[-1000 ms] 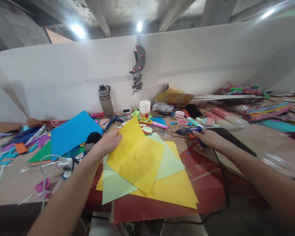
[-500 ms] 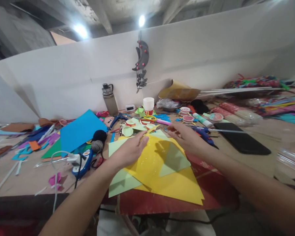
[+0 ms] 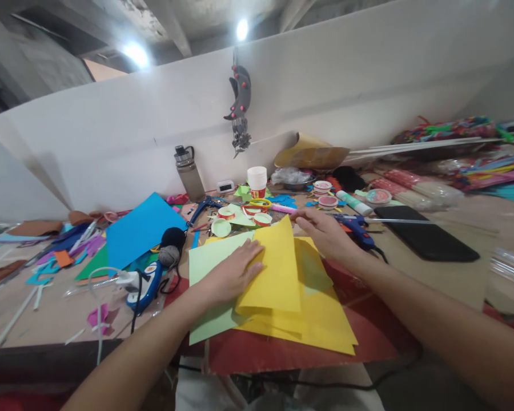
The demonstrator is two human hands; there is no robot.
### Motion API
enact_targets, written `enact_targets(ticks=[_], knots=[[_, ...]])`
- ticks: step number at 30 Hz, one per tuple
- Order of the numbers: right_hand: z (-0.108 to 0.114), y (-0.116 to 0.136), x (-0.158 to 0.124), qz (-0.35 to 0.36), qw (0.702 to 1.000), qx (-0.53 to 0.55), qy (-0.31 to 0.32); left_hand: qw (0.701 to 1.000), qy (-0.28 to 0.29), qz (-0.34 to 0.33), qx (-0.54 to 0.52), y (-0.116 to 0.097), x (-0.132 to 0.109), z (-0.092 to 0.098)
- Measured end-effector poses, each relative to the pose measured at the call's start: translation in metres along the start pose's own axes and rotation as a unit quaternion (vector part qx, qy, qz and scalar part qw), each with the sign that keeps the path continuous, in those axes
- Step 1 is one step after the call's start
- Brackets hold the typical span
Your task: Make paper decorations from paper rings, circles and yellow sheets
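My left hand (image 3: 235, 268) lies flat with fingers spread on a yellow paper sheet (image 3: 278, 274), whose right side is raised. My right hand (image 3: 323, 231) is beside that sheet's upper right corner, fingers half bent and apart; I see nothing in its grasp, and whether the fingertips touch the corner is unclear. Below the raised sheet lie more yellow paper (image 3: 325, 325) and light green paper (image 3: 212, 322), stacked on a red board (image 3: 377, 325). Just behind the stack are cut paper-cup rings (image 3: 221, 228) with green discs and yellow-handled scissors (image 3: 260, 203).
To the left lie blue paper (image 3: 143, 234), a dark yarn ball (image 3: 173, 237) and a blue-white power socket (image 3: 148, 291). A blue glue gun (image 3: 355, 227) and a black tablet-like slab (image 3: 428, 234) are at right. A bottle (image 3: 191, 177) and paper cups (image 3: 257, 180) stand behind.
The yellow sheet, curved between my hands before, now lies with its left part under my left palm and its right edge raised. My left hand has flattened; my right hand has barely moved.
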State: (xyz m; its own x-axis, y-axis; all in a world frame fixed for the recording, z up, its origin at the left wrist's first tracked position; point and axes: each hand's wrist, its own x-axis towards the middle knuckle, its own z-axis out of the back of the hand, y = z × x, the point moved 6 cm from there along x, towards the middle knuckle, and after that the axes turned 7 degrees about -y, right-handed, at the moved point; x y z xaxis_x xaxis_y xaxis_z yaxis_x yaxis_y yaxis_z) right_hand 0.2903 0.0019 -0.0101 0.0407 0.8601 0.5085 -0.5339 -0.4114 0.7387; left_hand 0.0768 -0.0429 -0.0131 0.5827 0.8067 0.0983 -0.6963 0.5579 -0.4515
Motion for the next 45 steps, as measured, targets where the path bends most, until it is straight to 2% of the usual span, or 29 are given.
enact_targets(ticks=[4,9,17,26,39,45], knots=[[-0.004,-0.015,-0.001,-0.066,0.996,0.055,0.007,0.999,0.023,-0.023,0.007,-0.001,-0.001,-0.012],[-0.005,-0.032,-0.003,-0.125,0.991,-0.019,0.033,0.999,0.035,-0.026,0.015,0.003,-0.001,-0.017],[-0.012,-0.035,0.001,-0.098,0.991,-0.054,0.072,1.000,0.019,0.004,0.008,0.012,-0.001,-0.016],[-0.013,-0.037,0.006,-0.073,0.991,-0.093,0.059,1.000,0.013,-0.010,0.009,0.017,-0.001,-0.015],[-0.018,-0.035,0.002,-0.030,0.984,-0.162,0.074,0.999,0.031,0.005,0.027,0.014,-0.001,-0.019],[-0.023,-0.035,0.003,-0.021,0.980,-0.181,0.081,0.999,0.024,-0.011,0.040,0.013,-0.002,-0.022]])
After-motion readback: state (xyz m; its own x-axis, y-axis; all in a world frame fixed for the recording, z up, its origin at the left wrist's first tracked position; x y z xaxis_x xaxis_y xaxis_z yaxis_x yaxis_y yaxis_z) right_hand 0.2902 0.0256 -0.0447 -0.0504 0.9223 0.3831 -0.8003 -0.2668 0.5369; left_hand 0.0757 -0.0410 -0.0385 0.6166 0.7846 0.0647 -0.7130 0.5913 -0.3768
